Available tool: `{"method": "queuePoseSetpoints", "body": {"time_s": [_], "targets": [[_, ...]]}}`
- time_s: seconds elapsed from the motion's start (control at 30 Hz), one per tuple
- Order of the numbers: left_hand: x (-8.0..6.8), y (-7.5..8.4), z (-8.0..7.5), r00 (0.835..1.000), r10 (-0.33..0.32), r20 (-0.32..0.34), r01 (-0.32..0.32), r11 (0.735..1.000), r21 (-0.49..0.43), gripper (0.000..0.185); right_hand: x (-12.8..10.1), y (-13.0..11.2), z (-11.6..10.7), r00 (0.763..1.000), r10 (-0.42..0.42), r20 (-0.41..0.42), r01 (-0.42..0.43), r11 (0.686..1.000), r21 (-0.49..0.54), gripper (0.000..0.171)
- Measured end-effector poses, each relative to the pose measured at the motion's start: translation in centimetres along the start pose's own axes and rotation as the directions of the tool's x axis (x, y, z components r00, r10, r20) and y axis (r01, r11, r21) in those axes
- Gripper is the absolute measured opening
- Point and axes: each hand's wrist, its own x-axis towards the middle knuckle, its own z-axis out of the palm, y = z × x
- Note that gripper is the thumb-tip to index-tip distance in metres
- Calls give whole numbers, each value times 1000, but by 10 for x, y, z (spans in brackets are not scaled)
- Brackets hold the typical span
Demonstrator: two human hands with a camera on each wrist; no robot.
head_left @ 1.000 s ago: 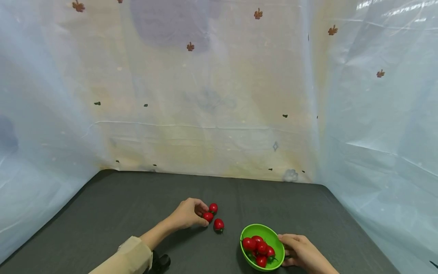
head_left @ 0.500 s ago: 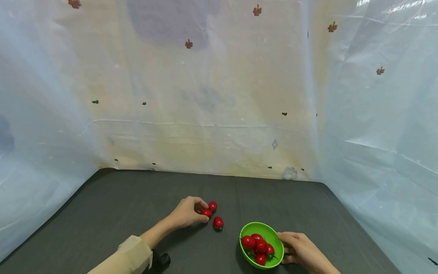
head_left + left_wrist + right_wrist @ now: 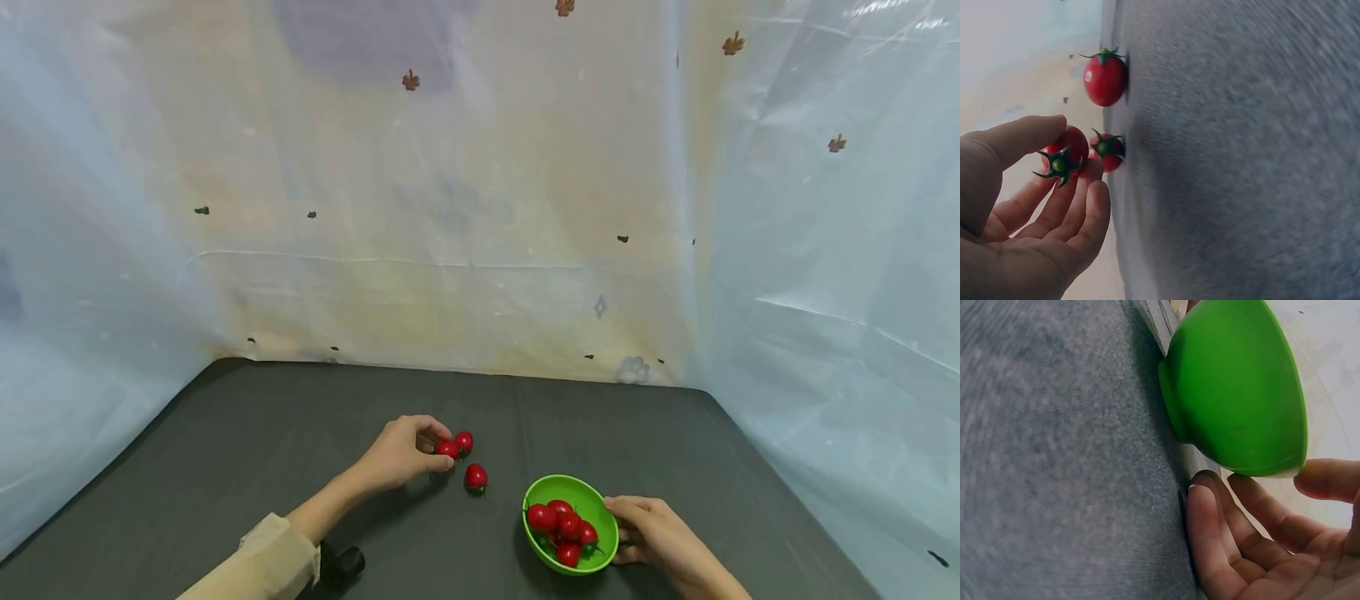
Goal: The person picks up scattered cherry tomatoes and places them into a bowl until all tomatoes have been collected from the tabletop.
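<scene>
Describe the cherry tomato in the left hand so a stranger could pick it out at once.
On the dark grey table, left of the green bowl, three cherry tomatoes lie outside it. The one meant is the cherry tomato pinched by the left hand; its two neighbours lie on the cloth with no fingers around them.

There are two hands: the left hand (image 3: 401, 454) and the right hand (image 3: 651, 533). There is one green bowl (image 3: 592, 500) on the dark table (image 3: 247, 442). Inside the bowl I count four red cherry tomatoes (image 3: 558, 527), maybe one more is hidden under them, I cannot tell. Outside the bowl there are three more tomatoes: one at the fingertips of the left hand (image 3: 447, 449), one just behind it (image 3: 464, 441), and one alone on the cloth (image 3: 476, 477). So seven tomatoes are visible in total. One small black object (image 3: 341, 562) lies near the sleeve (image 3: 262, 562).
</scene>
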Motion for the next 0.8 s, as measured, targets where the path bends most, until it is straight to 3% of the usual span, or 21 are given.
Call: {"method": "queuePoseSetpoints", "body": {"time_s": [0.4, 0.8], "targets": [[-6, 19, -6, 998, 52, -46, -54, 998, -24, 34, 0, 1, 1, 1000, 2, -13, -3, 1000, -8, 51], [-10, 46, 3, 989, 142, -38, -144, 988, -52, 34, -1, 2, 0, 1000, -4, 11, 4, 1000, -9, 48]]}}
